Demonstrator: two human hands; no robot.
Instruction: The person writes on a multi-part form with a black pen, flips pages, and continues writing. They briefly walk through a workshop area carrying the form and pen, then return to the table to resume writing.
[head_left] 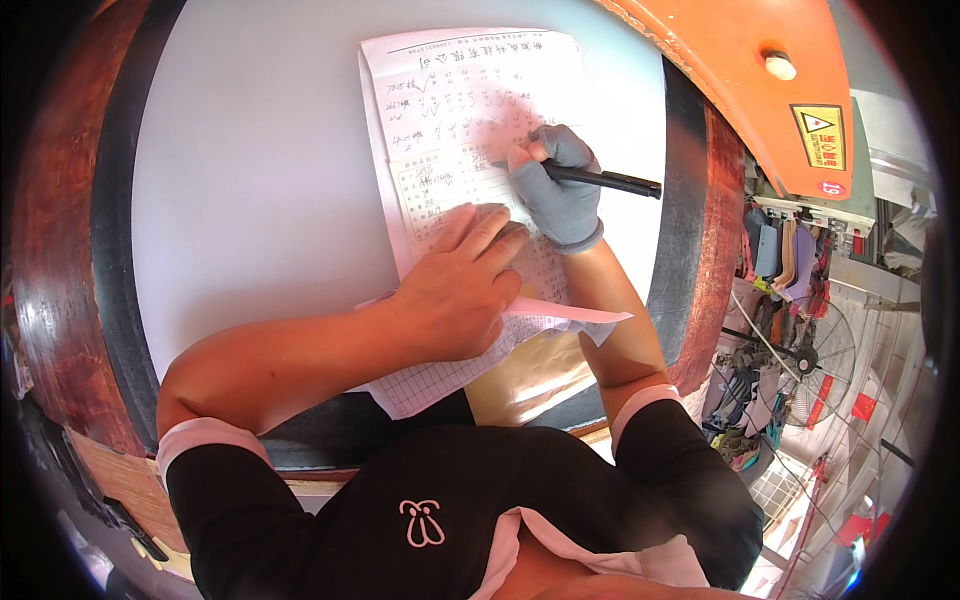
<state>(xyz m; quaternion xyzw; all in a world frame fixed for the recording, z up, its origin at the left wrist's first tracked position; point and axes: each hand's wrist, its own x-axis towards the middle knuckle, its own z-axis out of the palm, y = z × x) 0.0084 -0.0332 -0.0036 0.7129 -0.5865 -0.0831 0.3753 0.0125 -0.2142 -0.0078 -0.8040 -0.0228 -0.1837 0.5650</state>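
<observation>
White handwritten sheet (470, 75) | right fingers (518, 158) grip pen (615, 182) | left fingers (483, 231) outstretched | yellow warning label (819, 138)

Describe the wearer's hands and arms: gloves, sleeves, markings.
Right hand: grey glove with a hemmed wrist, leaving the ends of at least some fingers uncovered. Left hand: no glove. Both sleeves: short, black, with pale pinkish cuffs. Forearms uncovered.

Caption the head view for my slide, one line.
Gloved right hand holds a black pen over the papers while the left hand rests on them.
</observation>
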